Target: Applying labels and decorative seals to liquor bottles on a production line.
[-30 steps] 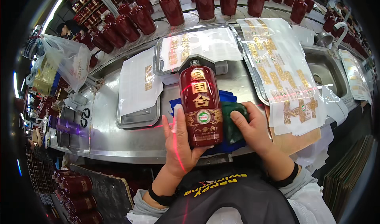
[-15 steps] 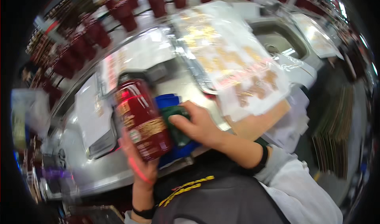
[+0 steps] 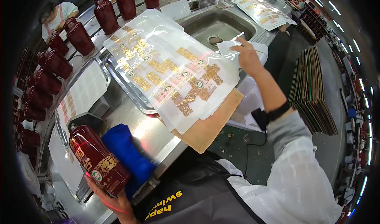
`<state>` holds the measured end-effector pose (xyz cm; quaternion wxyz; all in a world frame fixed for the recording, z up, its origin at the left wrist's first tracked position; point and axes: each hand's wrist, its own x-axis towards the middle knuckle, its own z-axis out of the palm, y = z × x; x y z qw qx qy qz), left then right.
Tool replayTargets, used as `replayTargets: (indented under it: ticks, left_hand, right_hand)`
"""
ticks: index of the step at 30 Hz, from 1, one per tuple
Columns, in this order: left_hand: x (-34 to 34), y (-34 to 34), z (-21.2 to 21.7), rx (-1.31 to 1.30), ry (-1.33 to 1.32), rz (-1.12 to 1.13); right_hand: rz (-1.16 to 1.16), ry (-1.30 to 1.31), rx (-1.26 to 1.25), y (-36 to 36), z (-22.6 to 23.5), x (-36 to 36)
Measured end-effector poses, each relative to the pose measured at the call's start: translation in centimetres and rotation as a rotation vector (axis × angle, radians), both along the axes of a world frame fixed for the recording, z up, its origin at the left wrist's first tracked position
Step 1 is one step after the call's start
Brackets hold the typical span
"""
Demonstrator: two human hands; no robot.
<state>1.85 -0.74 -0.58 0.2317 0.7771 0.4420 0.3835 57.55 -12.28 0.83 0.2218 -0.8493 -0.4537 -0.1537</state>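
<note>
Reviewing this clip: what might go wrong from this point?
Two possible risks:
1. The bottle leans at a tilt, with only the left hand on it; a loosened hold might let it slip.
2. The right hand is up by the sink, at a loose piece of white paper; a careless tug might send that paper into the basin.
</note>
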Motion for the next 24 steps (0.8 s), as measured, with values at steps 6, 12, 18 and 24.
replayTargets:
  ticks: [6,12,18,24]
  left_hand:
    - [-0.3,-0.1,-0.8,-0.015,-0.022,-0.013]
    - [-0.9,0.5,-1.7,0.023,-0.001,0.002]
    - [-1.2,0.4,-1.9,0.034,0.016,-0.001]
    - [-1.1,0.1,-1.8,-0.012,-0.023,0.007]
  right_hand:
    - [-0.149,-0.118,-0.275,-3.2,-2.9,7.6]
    - [0.093,-0.137,-0.136,-5.2,-2.8,7.3]
    - [0.052,-0.142,0.009,-5.9,-3.8,6.6]
    - [0.121,-0.093,-0.104,-7.1,-3.1,5.3]
